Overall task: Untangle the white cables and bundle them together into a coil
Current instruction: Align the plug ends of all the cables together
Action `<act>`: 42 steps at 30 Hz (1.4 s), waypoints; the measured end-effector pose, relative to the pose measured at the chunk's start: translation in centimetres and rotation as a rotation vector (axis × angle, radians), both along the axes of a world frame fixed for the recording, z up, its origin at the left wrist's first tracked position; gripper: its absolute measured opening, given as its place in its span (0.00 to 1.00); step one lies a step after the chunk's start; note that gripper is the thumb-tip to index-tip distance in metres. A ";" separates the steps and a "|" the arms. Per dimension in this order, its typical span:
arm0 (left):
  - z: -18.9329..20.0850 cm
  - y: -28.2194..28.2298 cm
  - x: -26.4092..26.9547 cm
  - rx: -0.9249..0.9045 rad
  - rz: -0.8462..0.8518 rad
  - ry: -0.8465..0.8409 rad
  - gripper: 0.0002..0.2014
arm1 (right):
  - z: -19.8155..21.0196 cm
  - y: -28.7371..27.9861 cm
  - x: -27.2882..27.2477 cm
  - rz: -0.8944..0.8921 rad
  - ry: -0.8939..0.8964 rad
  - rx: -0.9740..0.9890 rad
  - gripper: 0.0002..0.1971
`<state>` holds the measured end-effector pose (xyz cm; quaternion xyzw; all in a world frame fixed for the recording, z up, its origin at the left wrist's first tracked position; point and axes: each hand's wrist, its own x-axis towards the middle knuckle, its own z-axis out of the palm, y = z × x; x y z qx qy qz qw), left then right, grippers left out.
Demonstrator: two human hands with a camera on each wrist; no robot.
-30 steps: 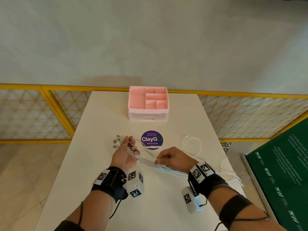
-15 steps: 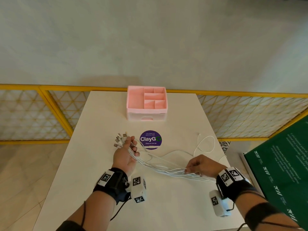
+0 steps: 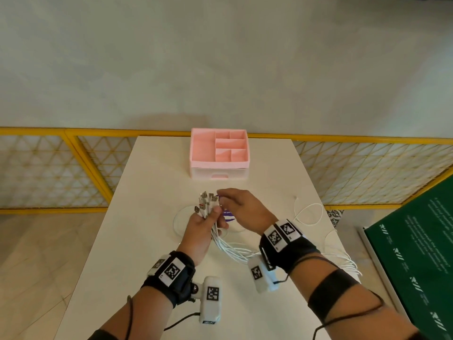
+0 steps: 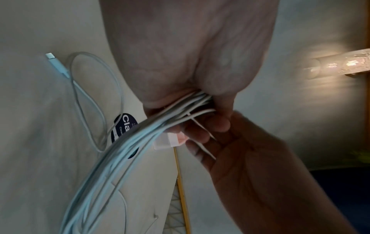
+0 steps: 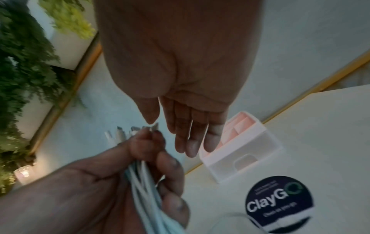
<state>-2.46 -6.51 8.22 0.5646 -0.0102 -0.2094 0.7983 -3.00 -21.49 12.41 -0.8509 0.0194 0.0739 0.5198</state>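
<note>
My left hand (image 3: 208, 223) grips a bundle of white cables (image 3: 230, 249) just below their USB plugs (image 3: 207, 201), which fan out above the fist. In the left wrist view the cables (image 4: 140, 142) run from the fist (image 4: 200, 98) down to the lower left. The right wrist view shows the same fist (image 5: 152, 158) round the strands (image 5: 144, 186). My right hand (image 3: 239, 207) hovers just right of the plugs, fingers straight and holding nothing; its fingers (image 5: 192, 134) point past the plug tips. Loose cable loops (image 3: 308, 214) trail over the table's right side.
A pink compartment organiser (image 3: 219, 153) stands at the far middle of the white table (image 3: 147, 241). A round purple ClayGo sticker (image 5: 280, 204) lies under my hands. A yellow railing (image 3: 73, 153) runs behind the table, and a green board (image 3: 416, 253) stands at the right.
My right hand let go of the cables out at the right and came back left, up to the plugs. My left hand lifted and turned the plug ends upward.
</note>
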 end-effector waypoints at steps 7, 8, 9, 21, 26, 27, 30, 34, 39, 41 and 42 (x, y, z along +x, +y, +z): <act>0.4 0.5 -0.4 0.087 0.016 -0.092 0.13 | 1.0 2.0 1.1 -0.211 -0.081 -0.026 0.06; 0.3 0.6 -0.5 0.107 0.010 -0.103 0.13 | 1.0 2.1 1.1 -0.226 -0.087 -0.008 0.05; 0.3 0.8 -0.5 0.128 0.001 -0.111 0.14 | 1.1 2.2 1.0 -0.236 -0.094 0.020 0.06; 0.6 1.1 0.2 -0.133 -0.221 0.113 0.13 | 1.8 1.9 0.2 -0.218 -0.197 0.321 0.06; 1.2 0.9 0.2 -0.175 -0.279 0.147 0.12 | 1.2 1.8 0.3 -0.194 -0.220 0.259 0.05; 1.4 0.9 0.2 -0.183 -0.283 0.150 0.12 | 1.0 1.9 0.3 -0.170 -0.197 0.259 0.07; 1.8 0.8 -0.1 -0.176 -0.286 0.173 0.12 | 0.2 2.7 0.3 -0.101 -0.103 0.341 0.14; 1.9 0.9 -0.1 -0.130 -0.259 0.209 0.13 | -0.1 3.2 0.2 -0.087 -0.067 0.224 0.18; 1.2 1.3 0.0 -0.111 -0.270 0.255 0.11 | 1.0 3.2 -0.8 0.050 -0.192 -0.190 0.17; 0.9 1.4 -0.2 -0.100 -0.286 0.267 0.11 | 1.2 3.4 -1.1 0.117 -0.255 -0.286 0.17; 0.8 1.4 -0.3 -0.094 -0.287 0.268 0.12 | 1.0 3.4 -1.2 0.145 -0.278 -0.323 0.17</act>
